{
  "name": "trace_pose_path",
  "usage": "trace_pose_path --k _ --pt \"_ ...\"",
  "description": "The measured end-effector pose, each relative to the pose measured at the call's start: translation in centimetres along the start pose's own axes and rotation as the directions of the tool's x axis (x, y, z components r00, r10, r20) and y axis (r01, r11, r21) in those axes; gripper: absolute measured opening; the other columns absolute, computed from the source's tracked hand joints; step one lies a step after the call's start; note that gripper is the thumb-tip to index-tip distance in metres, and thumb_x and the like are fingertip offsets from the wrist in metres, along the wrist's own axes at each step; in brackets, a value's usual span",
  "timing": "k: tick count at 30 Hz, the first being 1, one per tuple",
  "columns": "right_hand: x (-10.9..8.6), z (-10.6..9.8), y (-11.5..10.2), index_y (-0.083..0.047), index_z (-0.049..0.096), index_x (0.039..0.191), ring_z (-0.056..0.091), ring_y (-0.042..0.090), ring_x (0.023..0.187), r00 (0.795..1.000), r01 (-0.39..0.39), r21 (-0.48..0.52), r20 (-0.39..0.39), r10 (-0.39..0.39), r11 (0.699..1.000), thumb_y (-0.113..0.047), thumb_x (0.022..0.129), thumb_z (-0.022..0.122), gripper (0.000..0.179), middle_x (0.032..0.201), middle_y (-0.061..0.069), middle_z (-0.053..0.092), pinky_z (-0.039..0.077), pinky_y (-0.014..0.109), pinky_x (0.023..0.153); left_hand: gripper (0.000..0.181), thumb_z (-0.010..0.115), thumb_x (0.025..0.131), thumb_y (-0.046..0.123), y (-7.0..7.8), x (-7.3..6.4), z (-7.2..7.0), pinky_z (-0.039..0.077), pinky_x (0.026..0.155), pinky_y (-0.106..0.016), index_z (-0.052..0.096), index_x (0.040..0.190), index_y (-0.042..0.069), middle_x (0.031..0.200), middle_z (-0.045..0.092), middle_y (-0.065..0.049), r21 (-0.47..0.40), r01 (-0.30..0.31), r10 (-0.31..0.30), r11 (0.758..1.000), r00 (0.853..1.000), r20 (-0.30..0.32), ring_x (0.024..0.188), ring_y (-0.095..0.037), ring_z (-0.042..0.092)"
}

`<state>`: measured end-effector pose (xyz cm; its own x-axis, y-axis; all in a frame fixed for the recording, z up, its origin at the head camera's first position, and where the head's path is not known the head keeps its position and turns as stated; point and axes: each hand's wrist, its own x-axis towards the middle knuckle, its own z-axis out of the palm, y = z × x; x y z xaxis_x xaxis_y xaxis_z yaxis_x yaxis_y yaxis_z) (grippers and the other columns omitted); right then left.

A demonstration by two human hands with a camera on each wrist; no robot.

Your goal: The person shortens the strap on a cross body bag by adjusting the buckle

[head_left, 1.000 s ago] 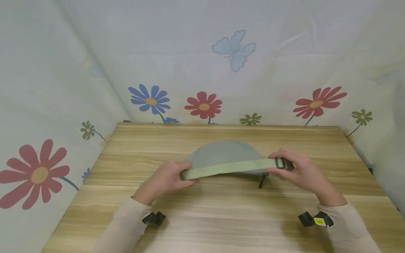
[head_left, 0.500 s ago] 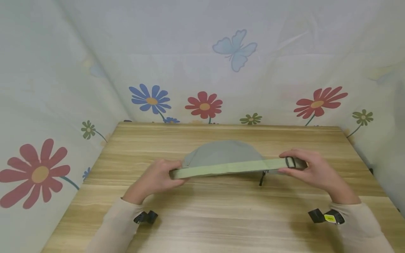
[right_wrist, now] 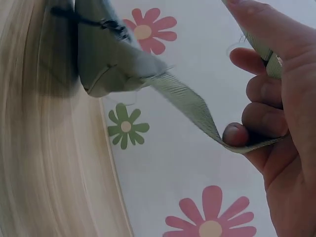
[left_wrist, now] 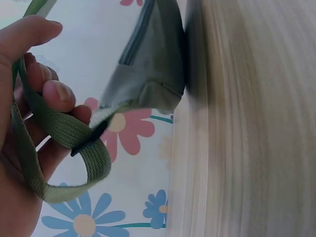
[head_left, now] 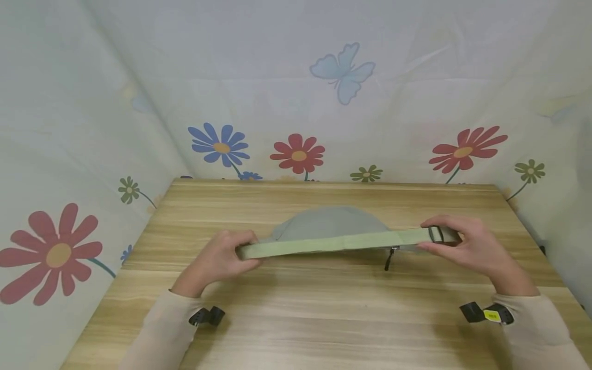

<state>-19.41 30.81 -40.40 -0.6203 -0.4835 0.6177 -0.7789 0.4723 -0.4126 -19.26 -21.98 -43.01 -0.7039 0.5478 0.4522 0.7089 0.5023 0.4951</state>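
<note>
A grey-green waist bag [head_left: 333, 223] lies near the middle of the table, its pale green strap [head_left: 330, 244] stretched across in front of it. My left hand [head_left: 219, 262] grips the strap's left end. In the left wrist view, a loop of webbing [left_wrist: 71, 129] hangs around those fingers, beside the zipped bag [left_wrist: 148, 74]. At the right end, my right hand [head_left: 469, 246] pinches the strap by a dark slider buckle [head_left: 436, 234]. The right wrist view shows webbing [right_wrist: 187, 101] running from the bag into curled fingers. A black zipper pull [head_left: 388, 259] dangles below the strap.
The wood-grain table [head_left: 314, 318] meets a pale flower-printed cloth [head_left: 259, 92] at the back and both sides. Black wrist devices [head_left: 207, 316] sit at both sleeve cuffs.
Both hands have moved apart, the left one leftward and the right one rightward, so more strap spans between them. The bag has stayed in nearly the same place.
</note>
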Motion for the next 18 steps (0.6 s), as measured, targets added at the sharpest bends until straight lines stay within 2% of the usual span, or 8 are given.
trace_pose_path --k 4,8,14,18 --pt "0.0 -0.5 0.0 -0.011 0.079 0.109 0.053 -0.002 0.071 1.0 -0.018 -0.043 -0.003 0.018 0.999 -0.031 0.078 0.099 0.042 0.093 0.003 0.076 0.04 0.012 0.056 0.028 0.09 0.076 -0.003 -0.2 0.0 -0.2 0.055 0.065 -0.023 0.072 0.088 0.014 0.077 0.072 0.006 -0.077 -0.049 0.044 0.996 0.997 -0.065 0.071 0.0 0.057" --pt "0.0 -0.9 0.1 -0.011 0.08 0.107 0.051 -0.003 0.068 1.0 -0.023 -0.068 -0.016 0.022 0.997 -0.037 0.08 0.098 0.042 0.089 0.001 0.074 0.038 0.011 0.055 0.031 0.089 0.072 -0.01 -0.5 -0.1 -0.2 0.054 0.068 -0.02 0.074 0.09 0.011 0.081 0.075 -0.001 -0.147 -0.099 0.079 0.984 0.987 -0.136 0.074 -0.002 0.06" --pt "0.0 -1.2 0.3 -0.007 0.08 0.106 0.052 -0.004 0.069 0.999 0.009 -0.028 -0.043 -0.011 1.0 -0.046 0.088 0.09 0.045 0.091 -0.006 0.074 0.04 0.012 0.057 0.035 0.086 0.067 -0.016 -0.4 0.1 -0.1 0.051 0.064 -0.017 0.073 0.089 0.008 0.08 0.074 -0.008 -0.247 -0.151 0.093 0.957 0.968 -0.232 0.073 -0.001 0.059" --pt "0.0 -1.1 0.1 0.005 0.078 0.107 0.057 -0.001 0.073 0.995 0.019 0.152 -0.102 -0.004 0.988 -0.015 0.086 0.094 0.033 0.102 -0.009 0.077 0.045 0.014 0.058 0.034 0.083 0.07 -0.021 -0.3 0.2 0.2 0.052 0.062 -0.016 0.072 0.09 0.004 0.081 0.073 -0.004 -0.34 -0.134 0.052 0.931 0.969 -0.241 0.075 -0.001 0.059"
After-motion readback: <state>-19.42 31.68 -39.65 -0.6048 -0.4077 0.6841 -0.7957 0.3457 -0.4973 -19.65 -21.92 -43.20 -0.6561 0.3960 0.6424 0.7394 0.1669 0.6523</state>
